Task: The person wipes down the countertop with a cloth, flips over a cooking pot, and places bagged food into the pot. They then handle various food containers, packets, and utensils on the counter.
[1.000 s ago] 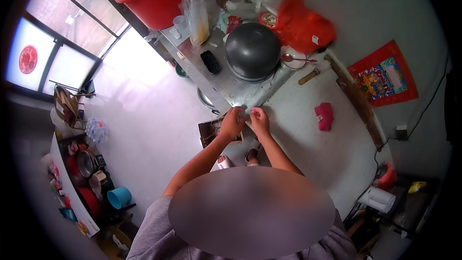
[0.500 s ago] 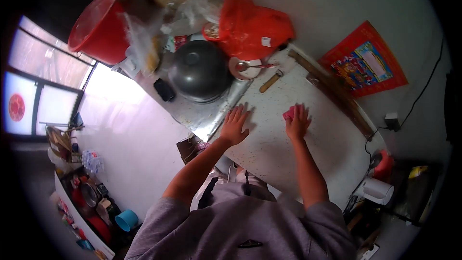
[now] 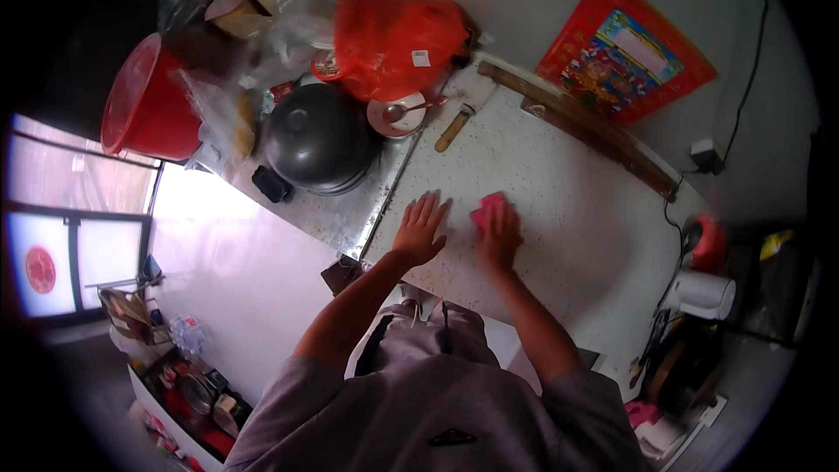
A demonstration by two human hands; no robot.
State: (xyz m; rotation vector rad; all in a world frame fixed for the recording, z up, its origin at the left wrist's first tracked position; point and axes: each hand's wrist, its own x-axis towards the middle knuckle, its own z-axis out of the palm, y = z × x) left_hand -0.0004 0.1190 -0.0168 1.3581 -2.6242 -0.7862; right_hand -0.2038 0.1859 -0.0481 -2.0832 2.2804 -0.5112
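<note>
My left hand point(image 3: 421, 232) lies flat on the white tabletop point(image 3: 559, 253), fingers spread, with nothing in it. To its right, my right hand point(image 3: 500, 238) presses a folded pink cloth point(image 3: 487, 207) onto the same surface, its fingers over the cloth. Small dark specks are scattered around both hands. Beyond them lies a wooden-handled tool point(image 3: 453, 131), its head too small to make out. A white bowl point(image 3: 384, 122) with a spoon point(image 3: 398, 112) across it stands farther back, beside an upturned dark metal bowl point(image 3: 319, 135).
A red plastic bag point(image 3: 393, 35) and a red bucket point(image 3: 144, 109) stand at the back. A wooden board point(image 3: 585, 127) runs along the wall edge under a red poster point(image 3: 629, 52). A black object point(image 3: 271, 183) sits near the left edge. A cable point(image 3: 752, 79) hangs at right.
The view has turned, shifting the table's things leftward and up. My right hand, with the pink cloth, has come nearer to my left hand and my body. My left hand stays flat.
</note>
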